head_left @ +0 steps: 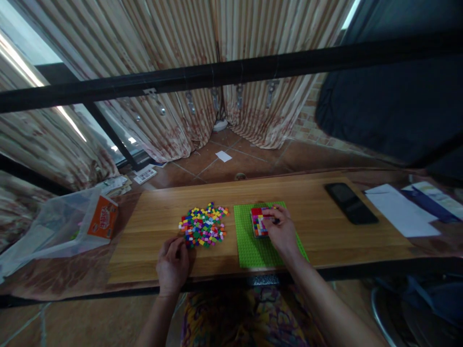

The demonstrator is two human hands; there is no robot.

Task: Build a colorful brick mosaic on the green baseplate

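A loose pile of small multicoloured toy bricks [204,226] lies on the wooden board. My left hand [172,265] rests at the pile's near left edge, its fingers curled together; whatever they may pinch is hidden. To the right of the pile is a green studded baseplate [249,253]. On it stands a low square block of coloured bricks [257,224], with red, white, yellow and pink pieces showing. My right hand [282,232] is over the right side of this block, thumb and fingers closed in a pinch. Something small and dark shows at the fingertips, too unclear to name.
A black phone [350,203] lies on the wooden board [144,262] at right, with white papers [401,209] beyond it. At left stands a clear plastic box [68,221] with an orange label. A black bar [224,74] crosses in front of the curtains.
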